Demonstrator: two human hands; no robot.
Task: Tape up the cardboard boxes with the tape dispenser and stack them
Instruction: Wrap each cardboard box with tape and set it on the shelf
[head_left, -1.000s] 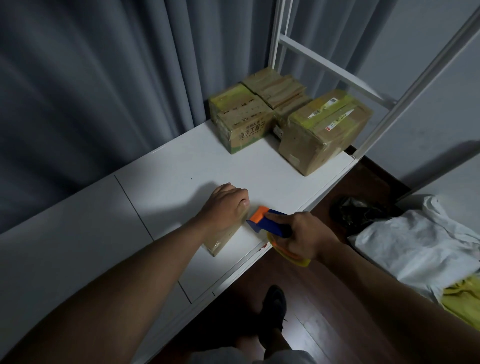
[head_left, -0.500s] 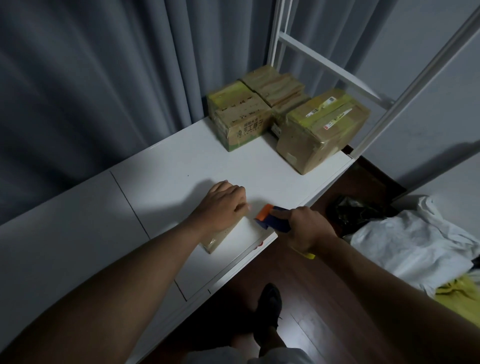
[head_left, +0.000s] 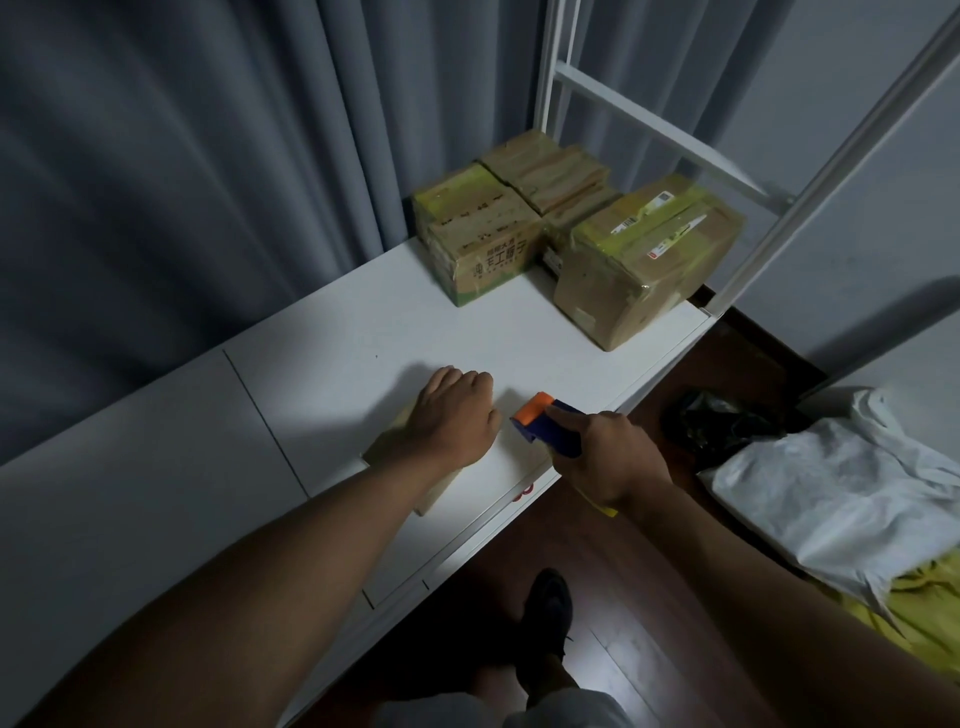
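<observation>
Dispenser (head_left: 545, 423) had drawn right, clear of box (head_left: 415, 467) | right hand (head_left: 608, 457) gripped it, fingers curled | left hand (head_left: 454, 415) pressed box onto table (head_left: 322, 364) | tape run judged finished; stacking beside 3 boxes (head_left: 644, 254) next

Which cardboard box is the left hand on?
The small flat box at the table's near edge, under the left hand; the bigger boxes sit together at the far end, untouched.

Blue-orange tape dispenser (head_left: 546, 425), white table (head_left: 363, 332)
</observation>
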